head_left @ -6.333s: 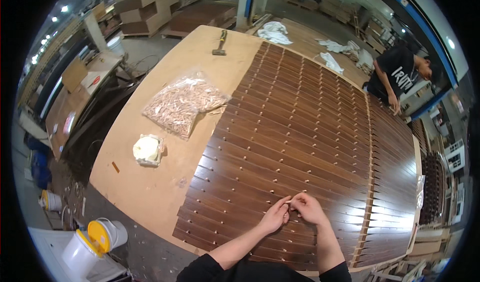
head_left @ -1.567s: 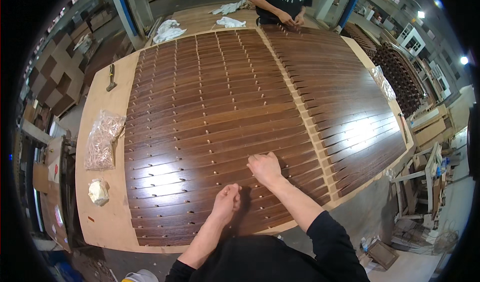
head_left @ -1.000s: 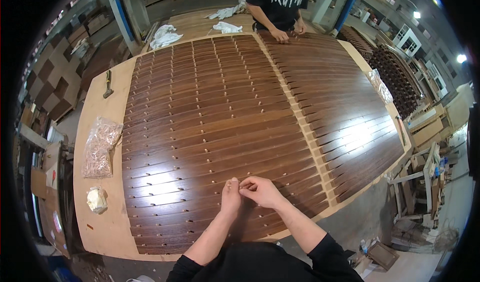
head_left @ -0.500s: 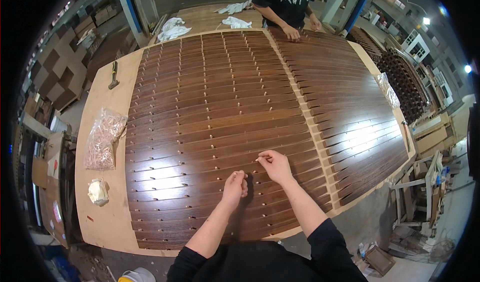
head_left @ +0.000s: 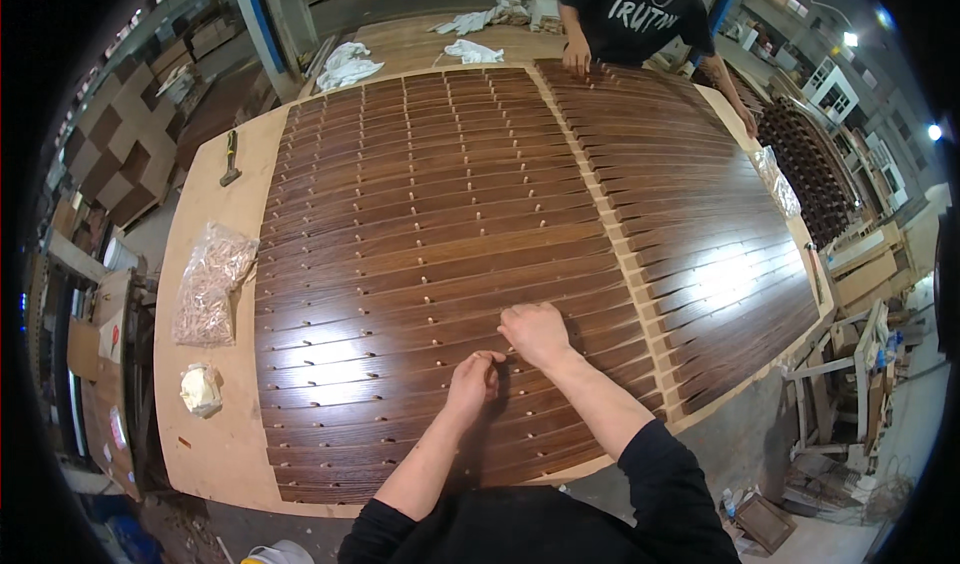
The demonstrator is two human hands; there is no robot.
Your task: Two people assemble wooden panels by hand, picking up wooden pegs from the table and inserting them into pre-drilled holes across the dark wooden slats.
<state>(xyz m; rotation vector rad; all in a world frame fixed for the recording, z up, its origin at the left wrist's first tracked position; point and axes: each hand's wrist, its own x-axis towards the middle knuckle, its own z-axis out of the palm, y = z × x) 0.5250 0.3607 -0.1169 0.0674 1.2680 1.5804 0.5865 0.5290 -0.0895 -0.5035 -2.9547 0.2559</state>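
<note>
Dark brown wooden slats (head_left: 470,294) lie side by side across a large light board (head_left: 215,444). Rows of short pale wooden dowels (head_left: 425,279) stick up out of them. My left hand (head_left: 472,384) hovers over the near slats, its thumb and fingers pinched together; whatever they hold is too small to make out. Just beyond it and to its right, my right hand (head_left: 537,332) is closed with the fingers bent down toward a slat. Its fingertips are hidden behind the hand, so what is in them cannot be seen.
On the board's left side lie a hammer (head_left: 230,159), a clear bag of dowels (head_left: 213,284) and a cream-coloured lump (head_left: 200,390). A pale notched strip (head_left: 625,254) separates the second group of slats (head_left: 700,194). Across the table a co-worker (head_left: 640,19) reaches over its far right edge.
My right hand has moved slightly left and down, and the pale dowel tip at its fingers is now hidden. My left fingers stretch further right. The co-worker has shifted right, one arm extended.
</note>
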